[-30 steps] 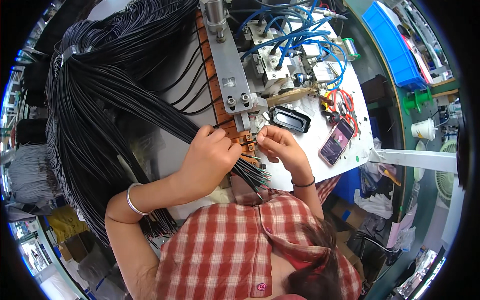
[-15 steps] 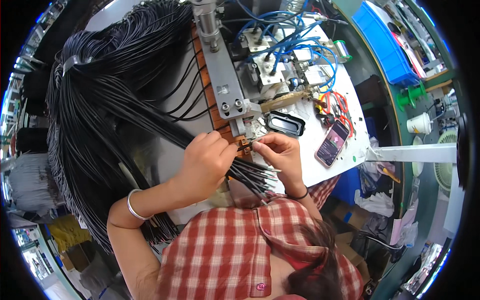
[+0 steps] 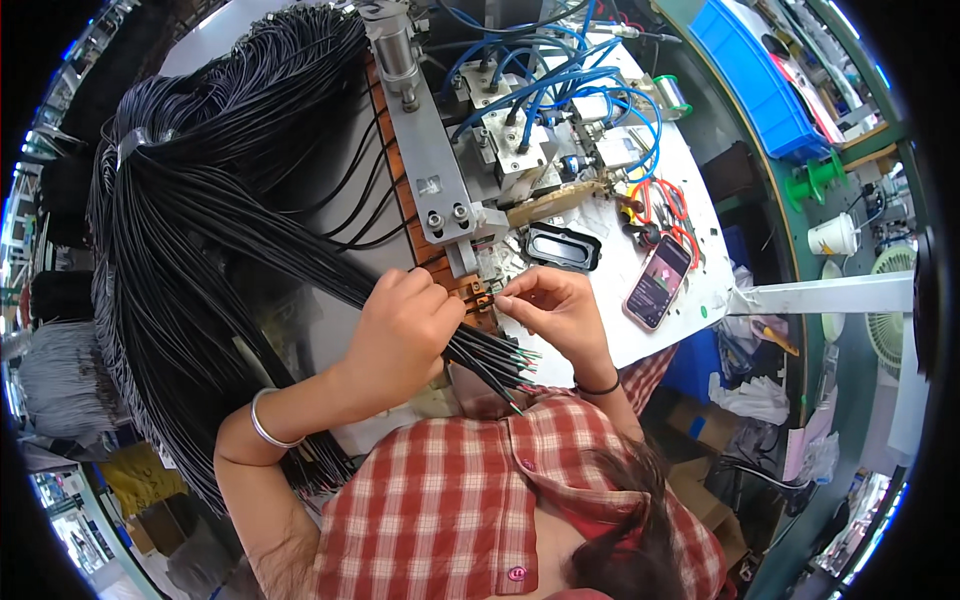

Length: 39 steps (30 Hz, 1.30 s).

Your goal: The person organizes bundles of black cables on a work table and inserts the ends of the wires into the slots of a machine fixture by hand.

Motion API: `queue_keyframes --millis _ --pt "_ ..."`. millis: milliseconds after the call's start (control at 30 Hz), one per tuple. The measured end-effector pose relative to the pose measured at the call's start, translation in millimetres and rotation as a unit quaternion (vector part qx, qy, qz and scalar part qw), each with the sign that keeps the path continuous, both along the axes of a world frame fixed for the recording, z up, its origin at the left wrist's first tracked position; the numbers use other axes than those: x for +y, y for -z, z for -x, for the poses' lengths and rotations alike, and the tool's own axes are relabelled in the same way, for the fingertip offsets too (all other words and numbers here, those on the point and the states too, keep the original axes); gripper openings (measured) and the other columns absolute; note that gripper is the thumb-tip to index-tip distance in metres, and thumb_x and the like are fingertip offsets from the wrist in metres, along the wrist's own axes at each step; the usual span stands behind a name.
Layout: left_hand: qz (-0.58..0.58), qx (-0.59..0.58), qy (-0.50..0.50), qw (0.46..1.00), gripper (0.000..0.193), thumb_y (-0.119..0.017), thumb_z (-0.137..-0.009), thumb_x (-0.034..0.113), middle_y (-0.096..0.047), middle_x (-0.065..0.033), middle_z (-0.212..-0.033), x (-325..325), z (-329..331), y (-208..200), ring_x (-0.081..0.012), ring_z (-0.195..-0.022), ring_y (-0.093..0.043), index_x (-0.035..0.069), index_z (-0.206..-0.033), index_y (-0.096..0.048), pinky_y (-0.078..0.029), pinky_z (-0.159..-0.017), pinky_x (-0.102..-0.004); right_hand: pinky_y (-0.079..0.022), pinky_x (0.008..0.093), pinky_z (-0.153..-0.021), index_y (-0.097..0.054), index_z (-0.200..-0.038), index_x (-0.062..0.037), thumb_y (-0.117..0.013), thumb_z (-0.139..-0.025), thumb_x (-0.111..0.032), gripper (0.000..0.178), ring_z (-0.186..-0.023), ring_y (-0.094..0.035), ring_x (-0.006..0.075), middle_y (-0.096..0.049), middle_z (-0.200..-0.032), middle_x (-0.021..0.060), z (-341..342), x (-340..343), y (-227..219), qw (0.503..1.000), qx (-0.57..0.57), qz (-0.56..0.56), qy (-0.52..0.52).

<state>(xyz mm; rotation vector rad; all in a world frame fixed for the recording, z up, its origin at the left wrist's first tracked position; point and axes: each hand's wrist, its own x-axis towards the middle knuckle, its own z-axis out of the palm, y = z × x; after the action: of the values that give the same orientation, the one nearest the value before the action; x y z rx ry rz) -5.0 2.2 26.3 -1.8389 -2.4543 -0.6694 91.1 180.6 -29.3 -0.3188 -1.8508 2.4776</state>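
My left hand (image 3: 405,325) is closed around a bunch of thin black cables (image 3: 490,352), whose stripped ends show small coloured wires. My right hand (image 3: 555,308) pinches the end of one black cable between thumb and forefinger. That cable spans the short gap between my hands, over a small orange-brown block (image 3: 478,292) at the near end of an orange strip (image 3: 418,222). Just beyond my fingers stands a metal press-like fixture (image 3: 432,165). A great bundle of black cables (image 3: 190,250), tied with a clear band (image 3: 135,142), lies at the left.
Blue air tubes (image 3: 560,95) loop over metal machine blocks (image 3: 515,150) behind the fixture. A black oval tray (image 3: 562,247), a phone (image 3: 660,285) and red-handled pliers (image 3: 680,205) lie on the white table. A blue bin (image 3: 765,85) and a white post (image 3: 830,298) stand at the right.
The whole scene has shifted slightly left in the view. Both hands stay at the block, and the cable ends below my left hand have swung a little.
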Motion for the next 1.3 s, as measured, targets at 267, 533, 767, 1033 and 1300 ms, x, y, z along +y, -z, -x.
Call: queue_keyframes --millis 267,533,767,1033,1300 --pt "0.006 -0.004 0.024 1.000 0.020 -0.056 -0.059 -0.001 -0.050 -0.0070 -0.074 1 2 1 -0.0242 -0.078 -0.049 0.003 -0.078 -0.055 -0.038 -0.068 -0.0356 -0.038 0.0157 -0.049 -0.059 -0.078 0.0000 -0.067 -0.080 -0.005 0.009 -0.057 -0.050 0.0008 -0.059 -0.067 -0.0015 2 -2 6 0.998 -0.002 -0.036 0.041" --pt "-0.038 0.026 0.022 0.999 0.016 -0.057 -0.061 0.002 -0.047 -0.0061 -0.069 2 3 10 -0.0239 -0.073 -0.048 0.003 -0.077 -0.054 -0.038 -0.067 -0.0350 -0.035 0.0156 -0.047 -0.057 -0.078 -0.0009 -0.063 -0.083 -0.008 0.010 -0.054 -0.047 0.0016 -0.057 -0.068 -0.0008 -2 2 12 0.993 -0.026 -0.110 0.044" --pt "-0.012 0.086 -0.003 0.996 0.012 -0.059 -0.062 0.006 -0.048 -0.0056 -0.068 0 5 9 -0.0206 -0.072 -0.048 0.006 -0.071 -0.050 -0.038 -0.068 -0.0311 -0.030 0.0160 -0.043 -0.054 -0.082 -0.0030 -0.055 -0.089 -0.013 0.012 -0.049 -0.041 0.0014 -0.053 -0.065 -0.0020 10 1 18 0.998 -0.069 -0.007 -0.005" --pt "0.013 0.036 0.009 0.999 0.019 -0.059 -0.057 0.001 -0.047 -0.0069 -0.068 -1 4 18 -0.0238 -0.073 -0.048 0.005 -0.073 -0.049 -0.037 -0.067 -0.0342 -0.030 0.0160 -0.046 -0.052 -0.082 -0.0034 -0.056 -0.089 -0.012 0.012 -0.052 -0.039 0.0007 -0.048 -0.062 -0.0047 14 10 20 0.989 -0.121 0.024 -0.080" --pt "0.021 0.003 -0.024 0.999 0.024 -0.059 -0.057 0.000 -0.049 -0.0070 -0.070 -4 0 7 -0.0243 -0.073 -0.049 0.003 -0.080 -0.054 -0.037 -0.063 -0.0348 -0.031 0.0143 -0.043 -0.059 -0.089 -0.0018 -0.062 -0.081 -0.002 0.008 -0.052 -0.044 -0.0003 -0.053 -0.064 -0.0051 4 -8 3 0.994 -0.004 -0.071 0.085"
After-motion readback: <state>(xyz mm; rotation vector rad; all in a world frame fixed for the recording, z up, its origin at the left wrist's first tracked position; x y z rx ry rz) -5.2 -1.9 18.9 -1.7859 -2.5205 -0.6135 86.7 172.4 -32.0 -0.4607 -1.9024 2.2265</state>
